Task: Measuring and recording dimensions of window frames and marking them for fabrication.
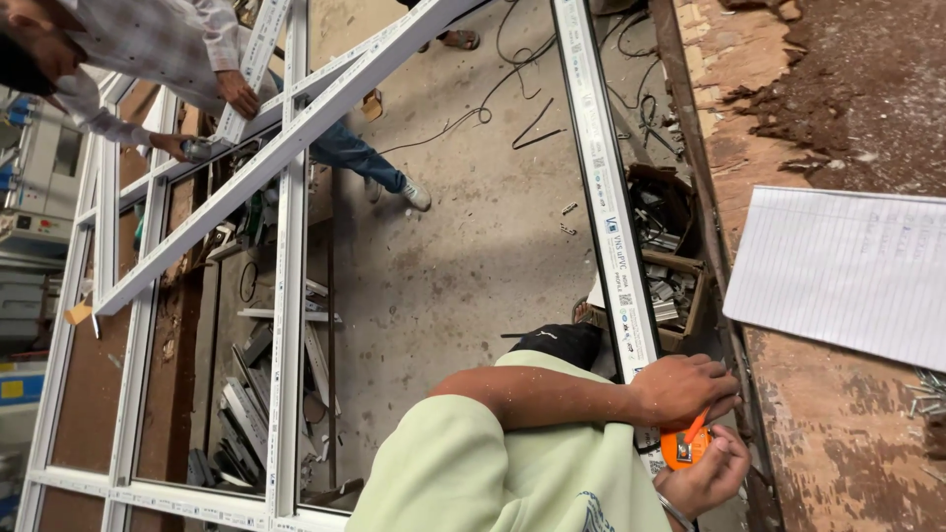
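Note:
My left hand point(682, 387) lies across a long white window-frame profile point(603, 187), fingers curled over its far edge beside the workbench. Just below it, my right hand point(708, 480) cups a round orange tape measure point(682, 448) against the same profile; a thin orange tab sticks up from the tape measure toward my left hand. A metal bangle sits on my right wrist. My pale green sleeve point(473, 463) fills the bottom centre and hides the profile's lower end.
A worn brown workbench point(838, 433) holds a lined paper sheet point(847, 271) and loose screws point(928, 392). A box of metal fittings point(670, 256) stands on the concrete floor. Another person point(148, 49) handles a large white frame point(286, 227) at left. Cables trail across the floor.

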